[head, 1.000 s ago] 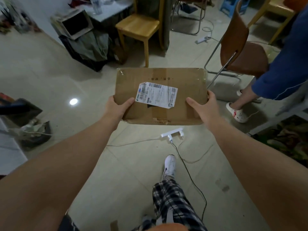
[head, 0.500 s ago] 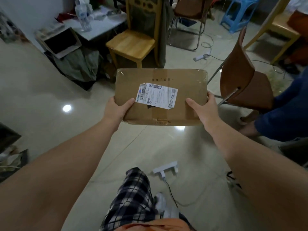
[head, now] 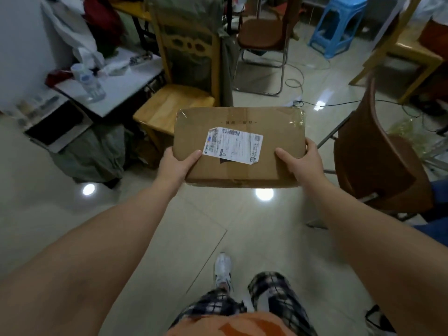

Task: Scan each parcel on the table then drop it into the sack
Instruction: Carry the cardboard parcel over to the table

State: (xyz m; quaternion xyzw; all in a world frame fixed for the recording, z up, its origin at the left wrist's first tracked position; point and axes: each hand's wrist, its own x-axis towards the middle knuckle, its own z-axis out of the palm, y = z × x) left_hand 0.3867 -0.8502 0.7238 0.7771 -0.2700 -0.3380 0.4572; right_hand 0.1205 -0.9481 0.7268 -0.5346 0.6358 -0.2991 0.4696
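The parcel (head: 238, 146) is carried flat at chest height over the floor (head: 242, 238), label (head: 234, 144) up, just as half a second ago; what changed is the room around it. The wooden chair (head: 174, 103) and grey sack (head: 92, 154) have drawn nearer, so the person is likely walking it to the drop. The left hand (head: 175, 163) and right hand (head: 303, 161) clamp its near corners, thumbs on top, fingers hidden underneath.

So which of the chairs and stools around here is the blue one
The plastic stool at the top right, standing on the floor. It alone is blue; the seats nearby are yellowish wood or brown.
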